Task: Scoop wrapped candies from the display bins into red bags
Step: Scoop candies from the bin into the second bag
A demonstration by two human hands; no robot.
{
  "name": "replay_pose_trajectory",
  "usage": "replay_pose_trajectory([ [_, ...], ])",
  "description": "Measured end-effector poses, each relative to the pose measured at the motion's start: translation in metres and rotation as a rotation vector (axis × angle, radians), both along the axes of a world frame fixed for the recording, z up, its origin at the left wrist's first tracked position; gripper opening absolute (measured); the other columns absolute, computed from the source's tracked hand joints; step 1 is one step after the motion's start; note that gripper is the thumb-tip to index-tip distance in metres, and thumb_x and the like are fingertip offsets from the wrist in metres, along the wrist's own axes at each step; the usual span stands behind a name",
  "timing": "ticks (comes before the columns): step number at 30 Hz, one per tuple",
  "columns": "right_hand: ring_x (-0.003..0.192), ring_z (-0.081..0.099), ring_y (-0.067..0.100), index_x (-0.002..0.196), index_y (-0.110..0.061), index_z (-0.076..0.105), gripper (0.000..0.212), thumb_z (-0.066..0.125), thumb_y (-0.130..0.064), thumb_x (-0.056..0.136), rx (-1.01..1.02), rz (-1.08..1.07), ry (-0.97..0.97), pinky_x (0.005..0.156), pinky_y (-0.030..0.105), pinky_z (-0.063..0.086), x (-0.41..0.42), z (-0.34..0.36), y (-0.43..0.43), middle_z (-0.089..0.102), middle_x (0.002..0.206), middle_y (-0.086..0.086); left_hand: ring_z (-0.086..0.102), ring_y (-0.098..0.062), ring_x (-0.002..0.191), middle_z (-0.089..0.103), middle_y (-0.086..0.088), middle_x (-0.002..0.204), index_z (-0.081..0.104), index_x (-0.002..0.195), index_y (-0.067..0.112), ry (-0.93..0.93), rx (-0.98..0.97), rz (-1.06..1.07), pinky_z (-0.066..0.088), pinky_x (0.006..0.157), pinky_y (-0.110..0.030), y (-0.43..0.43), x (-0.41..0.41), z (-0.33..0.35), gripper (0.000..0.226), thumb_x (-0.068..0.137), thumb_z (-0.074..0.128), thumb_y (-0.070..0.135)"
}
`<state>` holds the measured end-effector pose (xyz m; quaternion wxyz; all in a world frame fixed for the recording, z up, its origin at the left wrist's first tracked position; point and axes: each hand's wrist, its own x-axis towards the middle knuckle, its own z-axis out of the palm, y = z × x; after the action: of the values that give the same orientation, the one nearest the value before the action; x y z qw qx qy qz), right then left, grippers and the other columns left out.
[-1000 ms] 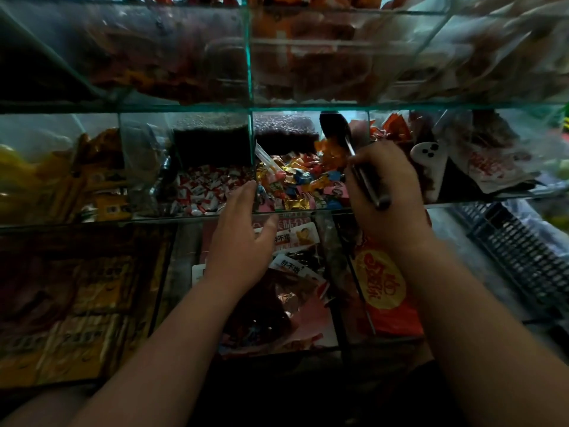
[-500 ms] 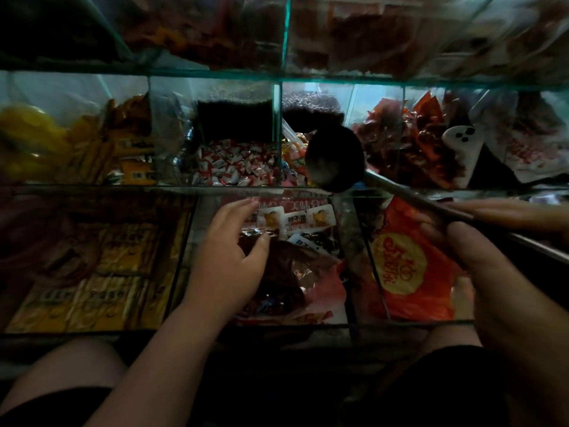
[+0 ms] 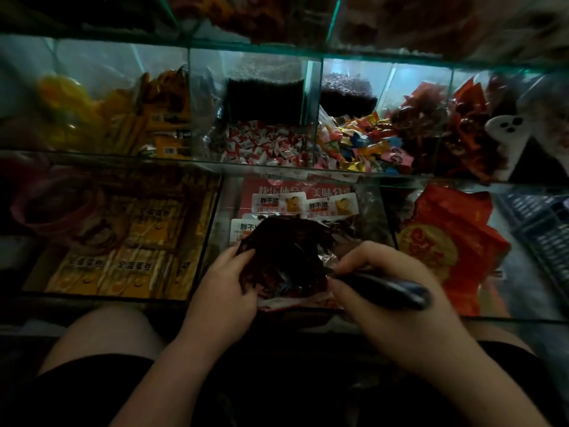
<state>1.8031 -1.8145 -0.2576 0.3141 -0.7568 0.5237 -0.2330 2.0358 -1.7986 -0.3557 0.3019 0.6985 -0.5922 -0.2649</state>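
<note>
A dark red bag (image 3: 286,257) stands open in the lower middle glass compartment. My left hand (image 3: 223,291) grips its left edge. My right hand (image 3: 391,291) holds the black handle of a scoop (image 3: 385,288), whose front end reaches into the bag's mouth and is hidden there. On the shelf above, one bin holds red-and-white wrapped candies (image 3: 264,143) and the bin to its right holds multicoloured wrapped candies (image 3: 363,143).
A red bag with a gold emblem (image 3: 446,245) lies in the lower right compartment. Yellow packets (image 3: 135,241) fill the lower left one. Glass dividers and shelf edges (image 3: 277,167) separate the bins. A dark basket (image 3: 538,229) sits at far right.
My right hand brought the scoop down from the multicoloured candy bin to the dark red bag. My left hand dropped from the bin edge and took hold of the bag.
</note>
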Motion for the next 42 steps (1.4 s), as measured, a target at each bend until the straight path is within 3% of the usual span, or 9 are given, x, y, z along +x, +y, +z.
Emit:
replay_pose_trajectory([
  [7, 0.096, 0.063, 0.011, 0.101, -0.028, 0.068, 0.012, 0.067, -0.032, 0.090, -0.001, -0.034, 0.302, 0.085, 0.032, 0.057, 0.039, -0.067, -0.019, 0.064, 0.101, -0.009, 0.051, -0.015, 0.134, 0.031, 0.030, 0.154, 0.030, 0.156, 0.043, 0.187, 0.087, -0.040, 0.049, 0.109, -0.045, 0.007, -0.005, -0.001, 0.087, 0.084, 0.052, 0.001],
  [11, 0.073, 0.065, -0.001, 0.081, -0.025, 0.072, 0.012, 0.066, -0.033, 0.088, 0.035, -0.249, 0.140, 0.059, 0.013, 0.052, 0.048, -0.089, -0.018, 0.068, 0.071, -0.013, 0.044, -0.012, 0.141, 0.019, 0.030, 0.160, 0.023, 0.159, 0.039, 0.194, 0.120, -0.038, 0.045, 0.112, -0.041, 0.008, -0.007, -0.004, 0.088, 0.087, 0.052, -0.002],
  [14, 0.062, 0.063, 0.002, 0.065, -0.017, 0.065, 0.026, 0.064, -0.031, 0.087, 0.164, -0.400, -0.011, 0.050, 0.020, 0.048, 0.057, -0.094, -0.023, 0.066, 0.061, -0.008, 0.048, -0.019, 0.138, 0.016, 0.035, 0.158, 0.022, 0.159, 0.040, 0.218, 0.129, -0.060, 0.048, 0.110, -0.045, 0.008, -0.008, -0.003, 0.089, 0.087, 0.051, -0.003],
  [17, 0.053, 0.061, 0.014, 0.062, -0.010, 0.059, 0.027, 0.064, -0.027, 0.083, 0.246, -0.463, -0.165, 0.049, 0.034, 0.049, 0.061, -0.095, -0.023, 0.064, 0.057, -0.002, 0.048, -0.019, 0.138, 0.015, 0.035, 0.158, 0.018, 0.161, 0.038, 0.225, 0.116, -0.080, 0.048, 0.109, -0.046, 0.008, -0.008, -0.003, 0.091, 0.086, 0.051, -0.003],
  [22, 0.060, 0.068, 0.008, 0.074, -0.013, 0.070, 0.016, 0.069, -0.028, 0.074, 0.253, -0.567, -0.404, 0.053, 0.019, 0.054, 0.058, -0.097, -0.015, 0.072, 0.067, -0.002, 0.049, -0.017, 0.136, 0.019, 0.037, 0.153, 0.018, 0.161, 0.035, 0.226, 0.094, -0.078, 0.048, 0.109, -0.044, 0.006, -0.007, -0.004, 0.091, 0.086, 0.050, -0.005],
  [27, 0.068, 0.075, 0.011, 0.075, -0.024, 0.075, 0.004, 0.074, -0.027, 0.074, 0.409, -0.613, -0.506, 0.068, 0.039, 0.063, 0.063, -0.095, -0.013, 0.076, 0.071, -0.003, 0.040, -0.007, 0.142, 0.015, 0.051, 0.143, 0.017, 0.160, 0.039, 0.244, 0.093, -0.077, 0.046, 0.112, -0.041, 0.006, -0.008, -0.005, 0.092, 0.086, 0.052, -0.003],
  [30, 0.074, 0.078, 0.027, 0.078, -0.020, 0.075, 0.013, 0.073, -0.031, 0.072, 0.458, -0.619, -0.600, 0.072, 0.053, 0.064, 0.055, -0.080, -0.010, 0.077, 0.077, 0.010, 0.035, -0.003, 0.144, 0.021, 0.036, 0.153, 0.019, 0.160, 0.037, 0.263, 0.085, -0.056, 0.044, 0.114, -0.036, 0.007, -0.006, -0.005, 0.092, 0.085, 0.051, -0.005],
  [38, 0.062, 0.077, 0.031, 0.076, -0.024, 0.076, 0.023, 0.069, -0.015, 0.095, 0.284, -0.577, -0.660, 0.054, 0.035, 0.062, 0.009, -0.029, 0.004, 0.076, 0.069, 0.013, 0.047, -0.026, 0.139, 0.015, 0.039, 0.154, 0.016, 0.155, 0.052, 0.254, 0.089, -0.083, 0.049, 0.108, -0.050, 0.007, -0.005, 0.003, 0.093, 0.087, 0.054, 0.002],
  [42, 0.066, 0.077, 0.037, 0.074, -0.020, 0.075, 0.026, 0.065, -0.012, 0.097, 0.315, -0.629, -0.756, 0.054, 0.031, 0.060, -0.009, -0.025, 0.007, 0.076, 0.072, 0.019, 0.032, -0.016, 0.147, 0.009, 0.041, 0.152, 0.021, 0.157, 0.042, 0.096, 0.000, -0.055, 0.047, 0.110, -0.046, 0.006, -0.012, 0.008, 0.085, 0.089, 0.062, 0.013],
])
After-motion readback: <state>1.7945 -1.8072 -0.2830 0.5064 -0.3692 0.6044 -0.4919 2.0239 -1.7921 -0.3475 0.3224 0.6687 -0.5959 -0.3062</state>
